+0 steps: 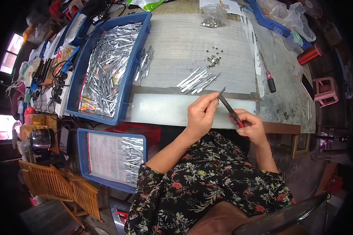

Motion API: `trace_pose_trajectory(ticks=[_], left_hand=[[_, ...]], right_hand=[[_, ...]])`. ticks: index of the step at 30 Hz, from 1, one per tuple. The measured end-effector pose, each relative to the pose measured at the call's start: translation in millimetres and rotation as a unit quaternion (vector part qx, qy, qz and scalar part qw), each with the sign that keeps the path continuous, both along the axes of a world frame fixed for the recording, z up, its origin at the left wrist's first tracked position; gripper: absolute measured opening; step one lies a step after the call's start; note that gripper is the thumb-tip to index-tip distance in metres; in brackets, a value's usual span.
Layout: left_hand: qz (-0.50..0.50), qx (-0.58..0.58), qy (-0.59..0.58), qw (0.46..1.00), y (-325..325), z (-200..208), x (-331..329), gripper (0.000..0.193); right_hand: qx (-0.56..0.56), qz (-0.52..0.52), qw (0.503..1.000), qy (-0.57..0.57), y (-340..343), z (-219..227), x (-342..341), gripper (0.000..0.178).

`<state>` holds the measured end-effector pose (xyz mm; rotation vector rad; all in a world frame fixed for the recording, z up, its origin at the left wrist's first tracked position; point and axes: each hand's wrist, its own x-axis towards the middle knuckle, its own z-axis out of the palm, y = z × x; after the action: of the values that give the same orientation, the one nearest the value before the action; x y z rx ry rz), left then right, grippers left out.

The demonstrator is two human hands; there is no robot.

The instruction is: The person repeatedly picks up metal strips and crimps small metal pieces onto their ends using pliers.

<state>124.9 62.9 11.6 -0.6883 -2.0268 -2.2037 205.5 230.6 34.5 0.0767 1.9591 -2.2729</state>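
My left hand [202, 111] pinches a small, thin metal piece [223, 90] between thumb and fingertips, above the front of the table. Closed around the red end of a dark, rod-like hand tool [230, 110] is my right hand [252, 126]. The tool slants up to the left, and its far end meets the metal piece at my left fingertips; the exact contact is too small to make out. Just beyond my hands lie a bunch of flat silver metal strips [198, 81] and a scatter of small round metal parts [213, 60].
A blue tray [123, 98] heaped with silver strips stands at left, with more loose strips [145, 64] beside it. Below it is a second blue tray [106, 172]. A white board [164, 109] lies along the front edge. At right are a screwdriver [270, 80] and red spool [309, 55].
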Motion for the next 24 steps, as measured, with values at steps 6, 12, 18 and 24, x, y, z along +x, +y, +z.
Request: trace_pose_trajectory(ticks=[6, 12, 18, 24], left_hand=[[-0.059, 0.096, -0.169, 0.979, -3.5, -4.1, 4.8, 0.021], [-0.081, 0.125, -0.211, 0.966, -8.8, 2.9, 4.6, 0.022], [-0.084, 0.112, -0.221, 0.965, -6.9, 1.5, 5.2, 0.023], [-0.085, 0.094, -0.220, 0.967, -4.5, -0.1, 6.1, 0.023]], right_hand=[[0.160, -0.004, 0.983, 0.089, 3.0, 1.1, 1.2, 0.023], [0.215, 0.007, 0.969, 0.120, 2.8, 2.2, 0.2, 0.024], [0.246, 0.001, 0.961, 0.130, 1.9, 3.8, 1.1, 0.025], [0.248, -0.003, 0.960, 0.132, 3.6, -0.6, 4.4, 0.025]])
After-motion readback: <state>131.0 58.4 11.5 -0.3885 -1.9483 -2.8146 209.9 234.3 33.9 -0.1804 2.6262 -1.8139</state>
